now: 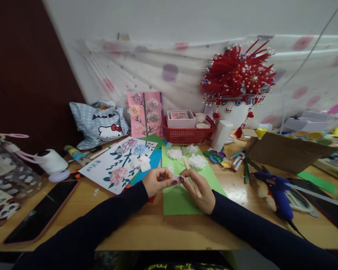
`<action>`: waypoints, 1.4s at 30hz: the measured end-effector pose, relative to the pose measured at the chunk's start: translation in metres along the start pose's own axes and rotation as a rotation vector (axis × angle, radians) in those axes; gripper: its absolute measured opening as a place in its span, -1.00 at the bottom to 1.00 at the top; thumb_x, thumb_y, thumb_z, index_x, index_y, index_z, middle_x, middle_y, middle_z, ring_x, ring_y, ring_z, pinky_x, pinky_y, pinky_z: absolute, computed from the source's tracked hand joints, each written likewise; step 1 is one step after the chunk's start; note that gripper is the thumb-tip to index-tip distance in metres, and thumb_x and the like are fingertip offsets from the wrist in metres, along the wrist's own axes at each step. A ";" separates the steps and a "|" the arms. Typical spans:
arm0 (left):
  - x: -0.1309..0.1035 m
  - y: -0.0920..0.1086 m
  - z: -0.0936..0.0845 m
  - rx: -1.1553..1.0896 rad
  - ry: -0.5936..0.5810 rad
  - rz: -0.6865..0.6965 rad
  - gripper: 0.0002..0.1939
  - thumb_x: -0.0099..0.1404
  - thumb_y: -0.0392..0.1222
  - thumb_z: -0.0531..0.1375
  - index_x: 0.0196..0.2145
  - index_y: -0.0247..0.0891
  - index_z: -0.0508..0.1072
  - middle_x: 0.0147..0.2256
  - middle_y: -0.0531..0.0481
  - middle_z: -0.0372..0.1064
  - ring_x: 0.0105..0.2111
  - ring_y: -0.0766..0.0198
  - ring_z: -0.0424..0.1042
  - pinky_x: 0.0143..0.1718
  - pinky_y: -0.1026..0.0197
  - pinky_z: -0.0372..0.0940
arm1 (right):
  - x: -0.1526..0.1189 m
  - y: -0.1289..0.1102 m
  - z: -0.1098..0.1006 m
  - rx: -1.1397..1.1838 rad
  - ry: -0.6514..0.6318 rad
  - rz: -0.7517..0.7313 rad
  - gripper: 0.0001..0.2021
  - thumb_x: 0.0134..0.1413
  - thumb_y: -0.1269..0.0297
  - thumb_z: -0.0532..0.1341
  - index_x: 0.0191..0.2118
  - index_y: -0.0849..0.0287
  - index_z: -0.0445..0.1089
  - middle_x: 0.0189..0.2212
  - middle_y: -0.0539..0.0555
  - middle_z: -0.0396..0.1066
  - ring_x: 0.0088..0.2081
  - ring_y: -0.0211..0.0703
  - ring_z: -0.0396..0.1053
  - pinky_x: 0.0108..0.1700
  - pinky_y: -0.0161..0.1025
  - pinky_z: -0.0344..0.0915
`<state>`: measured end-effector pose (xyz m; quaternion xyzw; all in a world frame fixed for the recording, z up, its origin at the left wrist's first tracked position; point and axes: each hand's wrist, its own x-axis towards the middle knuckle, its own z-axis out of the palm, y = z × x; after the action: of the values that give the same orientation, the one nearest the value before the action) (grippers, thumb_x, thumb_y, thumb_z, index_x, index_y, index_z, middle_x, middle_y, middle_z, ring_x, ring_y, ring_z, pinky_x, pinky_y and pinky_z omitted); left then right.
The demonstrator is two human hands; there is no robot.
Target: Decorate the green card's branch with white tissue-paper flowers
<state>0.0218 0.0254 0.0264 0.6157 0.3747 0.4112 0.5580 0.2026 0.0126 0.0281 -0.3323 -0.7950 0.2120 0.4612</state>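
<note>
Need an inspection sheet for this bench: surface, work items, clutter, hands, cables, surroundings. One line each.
Surface: wooden table, white scrap lying left of the hands.
Work items: white tissue piece at the fingertips; white paper flowers on a green sheet.
Clutter: phone, Hello Kitty bag, red basket, paint pots, blue glue gun with a red light showing.
Hands: left hand and right hand both pinch the tissue piece.
Cables: glue gun cord runs toward the near edge; thin cable hangs along the wall.
Surroundings: spotted plastic sheet on the wall; red beaded headdress in front.
</note>
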 end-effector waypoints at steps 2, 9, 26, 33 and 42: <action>0.000 0.000 0.000 0.002 0.035 0.013 -0.52 -0.12 0.12 0.35 -0.55 -0.33 0.25 -0.63 0.18 0.12 -0.63 0.52 0.04 -0.60 0.39 -0.06 | -0.001 -0.001 -0.002 -0.030 0.118 -0.030 -0.87 0.17 0.29 0.08 -0.40 0.15 0.19 -0.49 0.01 0.24 -0.43 -0.24 0.23 -0.35 -0.27 0.20; -0.005 0.003 0.002 -0.009 0.030 0.027 -0.53 -0.22 0.02 0.41 -0.57 -0.34 0.26 -0.62 0.17 0.17 -0.64 0.53 0.07 -0.60 0.38 -0.03 | -0.004 -0.006 -0.005 -0.086 -0.005 -0.235 -0.86 0.17 0.36 0.04 -0.42 0.14 0.19 -0.56 -0.01 0.23 -0.47 -0.23 0.16 -0.33 -0.22 0.15; -0.012 -0.001 0.004 0.150 -0.089 -0.017 -0.57 -0.16 -0.03 0.40 -0.54 -0.32 0.26 -0.65 0.16 0.18 -0.67 0.51 0.10 -0.64 0.39 0.02 | -0.004 -0.007 -0.001 -0.102 -0.186 -0.182 -0.87 0.19 0.32 0.04 -0.38 0.16 0.23 -0.53 0.02 0.33 -0.44 -0.22 0.23 -0.27 -0.20 0.21; -0.011 -0.001 0.004 0.147 -0.130 -0.005 -0.58 -0.13 -0.05 0.39 -0.52 -0.31 0.25 -0.62 0.14 0.23 -0.66 0.51 0.09 -0.64 0.39 -0.01 | -0.006 -0.003 0.000 -0.097 -0.199 -0.192 -0.89 0.18 0.35 0.02 -0.37 0.14 0.21 -0.53 0.02 0.29 -0.46 -0.22 0.20 -0.29 -0.20 0.20; -0.018 0.013 0.006 0.084 -0.220 0.028 -0.62 0.21 0.12 0.10 -0.46 -0.30 0.28 -0.60 0.07 0.28 -0.72 0.50 0.10 -0.70 0.39 0.02 | -0.005 -0.005 -0.004 -0.066 -0.220 -0.197 -0.89 0.16 0.41 -0.02 -0.34 0.15 0.20 -0.52 0.04 0.32 -0.44 -0.20 0.21 -0.28 -0.18 0.21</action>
<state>0.0201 0.0051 0.0373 0.6852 0.3192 0.3328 0.5637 0.2061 0.0056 0.0301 -0.2426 -0.8760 0.1745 0.3785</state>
